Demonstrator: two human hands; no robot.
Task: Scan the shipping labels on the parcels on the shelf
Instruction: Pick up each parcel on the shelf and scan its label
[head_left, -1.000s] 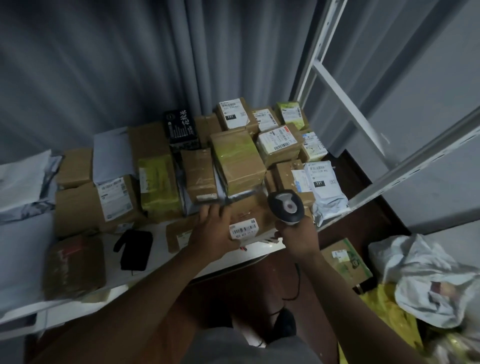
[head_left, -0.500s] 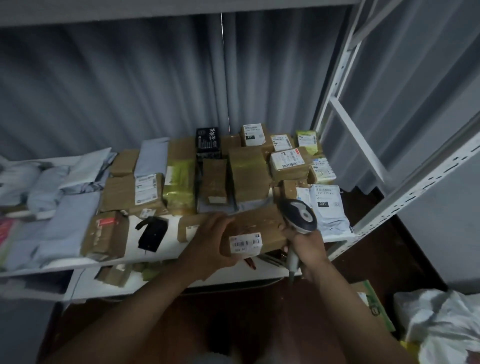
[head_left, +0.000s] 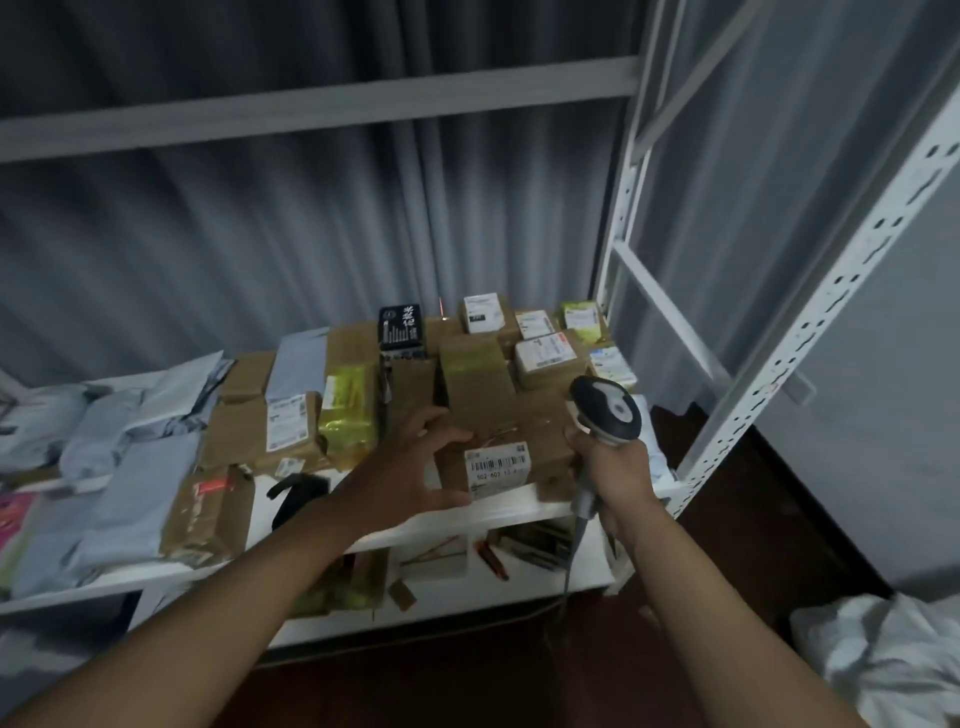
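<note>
A brown cardboard parcel (head_left: 524, 426) stands at the front edge of the white shelf (head_left: 519, 512), its white barcode label (head_left: 498, 464) facing me. My left hand (head_left: 410, 467) grips the parcel's left end, fingers over its top and thumb under the front. My right hand (head_left: 615, 467) holds a grey barcode scanner (head_left: 605, 413) by its handle, just right of the parcel, head up, cable hanging down. Several more brown, yellow-taped and labelled parcels fill the shelf behind.
Grey plastic mailers (head_left: 119, 467) lie on the shelf's left part, with a taped brown box (head_left: 208, 512) and a black object (head_left: 298, 493) near the front. A lower shelf (head_left: 441, 582) holds small items. White perforated uprights (head_left: 810, 332) stand right; white bags (head_left: 893, 660) lie on the floor.
The view has tilted upward, showing the upper crossbar and lower shelf. My left hand has slid to the parcel's left end, and the scanner has risen a little beside the parcel.
</note>
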